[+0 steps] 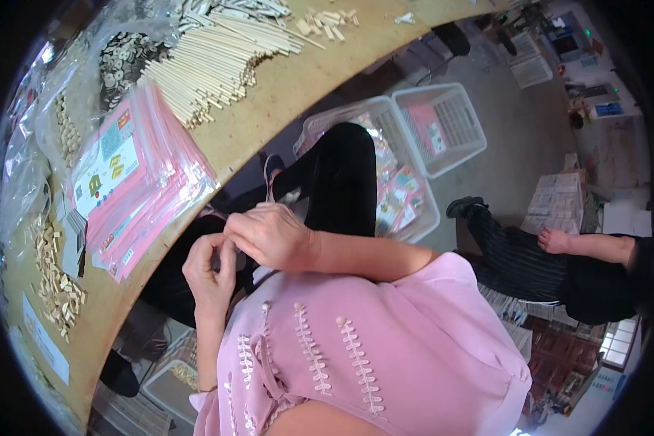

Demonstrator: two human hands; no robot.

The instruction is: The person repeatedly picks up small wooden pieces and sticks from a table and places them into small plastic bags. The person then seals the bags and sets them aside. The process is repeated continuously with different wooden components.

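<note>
In front of the pink blouse, my left hand (211, 266) and my right hand (271, 234) meet at the fingertips. Thumb and fingers are pinched on each hand. Whether anything small lies between them is hidden by the fingers. Nearest to them on the table (283, 98) is a stack of pink printed packets in clear plastic (147, 185). Beyond the packets, many thin wooden sticks (212, 65) lie in a spread pile. Small wooden blocks (57, 278) form a loose heap at the left, next to a stack of grey flat pieces (74, 240).
Clear bags hold round washers (122, 68) and wooden beads (67, 128). White plastic pieces (234, 10) and wooden blocks (327, 23) lie farther back. Plastic baskets (433, 210) with packets stand by my knee (349, 169). Another person's hand (553, 240) is at the right.
</note>
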